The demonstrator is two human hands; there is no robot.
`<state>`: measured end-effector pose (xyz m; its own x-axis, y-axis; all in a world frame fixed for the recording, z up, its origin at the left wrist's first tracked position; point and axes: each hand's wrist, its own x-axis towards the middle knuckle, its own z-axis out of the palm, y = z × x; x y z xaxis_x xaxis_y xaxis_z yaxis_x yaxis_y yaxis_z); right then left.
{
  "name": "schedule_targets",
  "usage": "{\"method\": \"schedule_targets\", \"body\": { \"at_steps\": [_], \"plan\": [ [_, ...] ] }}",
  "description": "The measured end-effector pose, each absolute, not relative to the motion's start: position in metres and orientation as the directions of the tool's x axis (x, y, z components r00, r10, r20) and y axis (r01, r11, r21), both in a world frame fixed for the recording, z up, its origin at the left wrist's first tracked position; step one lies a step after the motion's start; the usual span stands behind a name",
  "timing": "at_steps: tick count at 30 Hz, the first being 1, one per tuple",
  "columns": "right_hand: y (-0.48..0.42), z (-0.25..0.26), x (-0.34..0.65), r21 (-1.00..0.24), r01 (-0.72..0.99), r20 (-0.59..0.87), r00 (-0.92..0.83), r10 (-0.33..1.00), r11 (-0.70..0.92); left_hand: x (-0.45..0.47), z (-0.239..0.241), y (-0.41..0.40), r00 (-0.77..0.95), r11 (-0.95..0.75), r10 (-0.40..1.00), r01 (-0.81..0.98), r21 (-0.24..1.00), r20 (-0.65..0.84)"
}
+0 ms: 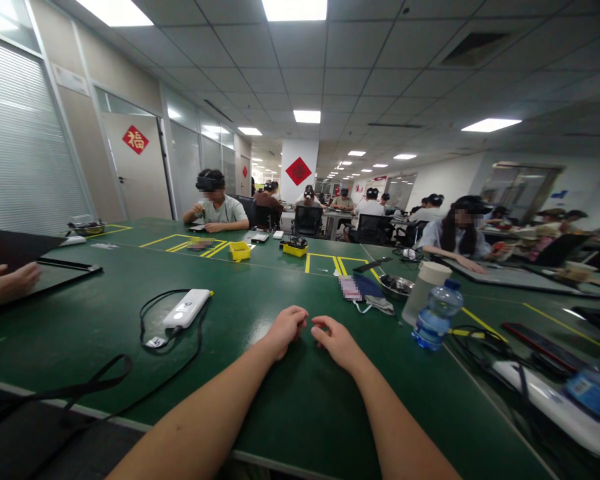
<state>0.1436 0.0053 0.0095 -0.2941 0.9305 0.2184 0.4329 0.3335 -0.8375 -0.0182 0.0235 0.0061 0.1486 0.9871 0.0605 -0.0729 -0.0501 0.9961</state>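
Observation:
My left hand (287, 331) rests on the green table (230, 387) with its fingers curled together, and nothing shows in it. Close beside it, a small gap apart, my right hand (337, 340) lies with its fingers loosely curled inward, also with nothing visible in them. To the left of my hands is a white power bank (187, 309) with a black cable looped around it. Beyond my right hand lie a dark blue cloth item (367, 287) and a grey cloth piece with a white strap (380, 305).
A clear blue-capped water bottle (436, 315), a whitish cup (425, 293) and a metal bowl (397, 287) stand at right. Yellow trays (240, 252) sit farther back. Another person's hand (10, 283) holds a dark panel at left. Several people sit around.

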Motion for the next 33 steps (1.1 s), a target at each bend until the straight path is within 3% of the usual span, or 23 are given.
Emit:
{"method": "schedule_targets", "body": {
  "at_steps": [2,4,9,22,33],
  "plan": [
    [0.004,0.011,0.144,-0.835,0.436,0.215,-0.303,0.928,0.336,-0.018,0.004,0.022,0.162,-0.248,0.963,0.226,0.942,0.214],
    [0.003,0.013,0.144,-0.833,0.433,0.221,-0.309,0.925,0.344,-0.018,0.003,0.021,0.208,-0.38,0.925,0.453,0.807,0.318],
    [0.003,0.014,0.143,-0.834,0.44,0.216,-0.294,0.931,0.333,-0.025,-0.001,0.026,0.216,-0.364,0.923,0.764,0.532,0.32],
    [0.001,0.015,0.143,-0.84,0.434,0.214,-0.288,0.934,0.326,-0.044,-0.005,0.041,0.251,-0.336,0.9,0.921,0.198,0.358],
    [0.006,0.007,0.145,-0.825,0.434,0.231,-0.324,0.917,0.361,-0.16,0.006,0.057,-0.084,0.059,0.959,0.993,0.098,0.27]
  ]
}}
